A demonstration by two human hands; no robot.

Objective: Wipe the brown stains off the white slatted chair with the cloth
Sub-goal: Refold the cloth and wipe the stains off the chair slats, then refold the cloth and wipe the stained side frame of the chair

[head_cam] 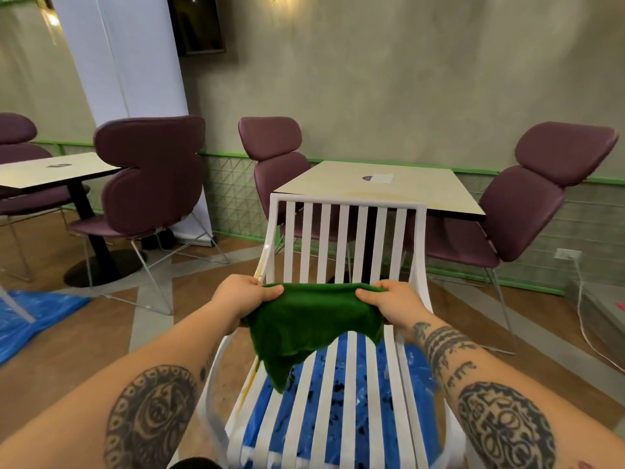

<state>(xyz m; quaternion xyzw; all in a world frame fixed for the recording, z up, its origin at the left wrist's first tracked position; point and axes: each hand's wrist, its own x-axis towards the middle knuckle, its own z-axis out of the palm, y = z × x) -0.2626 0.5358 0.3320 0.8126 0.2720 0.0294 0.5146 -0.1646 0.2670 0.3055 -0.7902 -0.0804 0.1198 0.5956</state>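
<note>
A white slatted chair (345,238) stands right in front of me, its back toward a table. Brown-yellow stains (262,267) run down its left side rail, and more stain shows lower on the left seat edge (249,384). A green cloth (314,326) hangs stretched above the seat. My left hand (241,299) grips its left corner and my right hand (392,301) grips its right corner. The cloth hides the rear part of the seat slats.
Blue plastic sheeting (348,394) lies under the chair and also at the left on the floor (30,319). A beige table (382,187) stands behind the chair with purple padded chairs (527,211) around it. Another table (50,170) is at the left.
</note>
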